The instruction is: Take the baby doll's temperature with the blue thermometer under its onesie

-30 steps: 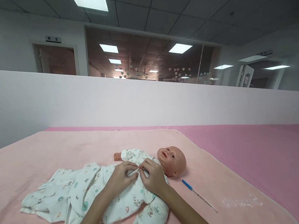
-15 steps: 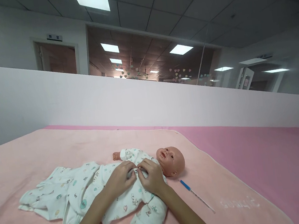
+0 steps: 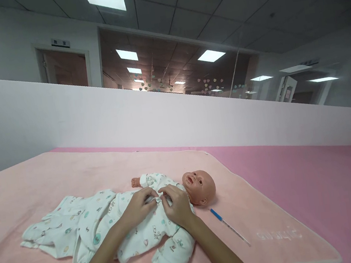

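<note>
A baby doll [image 3: 200, 185] lies on its back with its head to the right, dressed in a white printed baby gown [image 3: 150, 238]. Over its chest, my left hand [image 3: 142, 207] pinches a small white fold or tie at the gown's front. Close beside it, my right hand [image 3: 177, 204] has thumb and forefinger bent at the same spot, with the thumb against the fabric. The fingers partly hide the bit of cloth between them. One doll hand [image 3: 135, 182] sticks out of the far sleeve. The gown's long skirt spreads out to the left.
A thermometer with a blue end [image 3: 229, 226] lies right of the doll, near my right forearm. Beneath everything is a peach blanket [image 3: 264, 214] over a pink mat [image 3: 314, 182]. A low white wall [image 3: 160, 116] runs along the back.
My fingertips have shifted slightly at the gown's front, and the right forefinger has lifted a little from the thumb. The doll and thermometer lie as before; the view has tilted slightly.
</note>
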### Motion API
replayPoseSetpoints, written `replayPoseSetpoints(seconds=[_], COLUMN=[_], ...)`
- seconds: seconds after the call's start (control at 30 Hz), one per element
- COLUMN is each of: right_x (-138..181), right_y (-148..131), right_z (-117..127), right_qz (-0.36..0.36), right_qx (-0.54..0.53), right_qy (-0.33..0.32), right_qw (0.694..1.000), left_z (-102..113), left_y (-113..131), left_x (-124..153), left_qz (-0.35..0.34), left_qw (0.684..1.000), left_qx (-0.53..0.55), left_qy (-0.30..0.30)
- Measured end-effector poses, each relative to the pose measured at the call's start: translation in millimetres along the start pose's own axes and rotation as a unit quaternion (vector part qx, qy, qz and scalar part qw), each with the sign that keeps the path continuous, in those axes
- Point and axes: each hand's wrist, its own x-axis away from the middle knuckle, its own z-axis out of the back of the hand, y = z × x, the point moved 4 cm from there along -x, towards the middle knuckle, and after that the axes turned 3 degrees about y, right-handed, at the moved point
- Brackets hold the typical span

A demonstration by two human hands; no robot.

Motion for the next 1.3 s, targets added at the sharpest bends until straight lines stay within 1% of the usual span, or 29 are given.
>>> replayPoseSetpoints(seconds=[0.17, 0.3, 0.4, 0.5, 0.57, 0.63, 0.77, 0.87, 0.93, 1.0, 1.1, 1.13, 1.2, 1.3], right_x=[1, 0, 0, -2, -2, -2, -2, -2, -2, -1, -1, 0, 0, -1], right_y=[2, 3, 1, -4, -7, -8, -8, -8, -6, -4, -3, -2, -4, -15], right_z=[0, 1, 3, 3, 4, 4, 4, 2, 1, -1, -2, -1, 0, 0], right_qz=[-0.016, -0.028, -0.019, 0.006, 0.015, 0.016, 0.015, 0.017, 0.013, 0.010, 0.011, 0.012, 0.015, 0.047], right_qx=[0.002, -0.006, -0.015, -0.017, -0.012, -0.010, -0.027, -0.033, -0.023, -0.009, 0.013, 0.022, 0.043, 0.068], right_qy=[0.024, 0.029, 0.014, -0.011, -0.024, -0.034, -0.049, -0.045, -0.034, -0.024, -0.017, -0.016, -0.017, -0.046], right_qw=[1.000, 0.999, 1.000, 1.000, 1.000, 0.999, 0.998, 0.998, 0.999, 1.000, 1.000, 1.000, 0.999, 0.996], left_z=[2, 3, 3, 2, 2, 2, 1, 0, 2, 4, 9, 10, 13, 18], left_y=[-1, 2, 4, 3, 0, -3, -4, -3, -4, -8, -15, -16, -17, -16], left_x=[0, 0, 1, 1, 1, 0, 0, 0, -1, -3, -5, -5, -3, 2], left_qz=[0.040, 0.055, 0.050, 0.022, 0.017, 0.036, 0.081, 0.084, 0.079, 0.087, 0.124, 0.138, 0.161, 0.160], left_qw=[0.998, 0.996, 0.997, 0.999, 0.999, 0.999, 0.994, 0.992, 0.992, 0.988, 0.969, 0.963, 0.958, 0.967], left_qx=[0.048, 0.067, 0.053, 0.041, 0.038, 0.038, 0.062, 0.082, 0.097, 0.128, 0.199, 0.214, 0.221, 0.193], left_qy=[-0.020, -0.026, -0.026, -0.011, -0.003, -0.003, -0.025, -0.035, -0.021, 0.013, 0.073, 0.084, 0.082, 0.036])
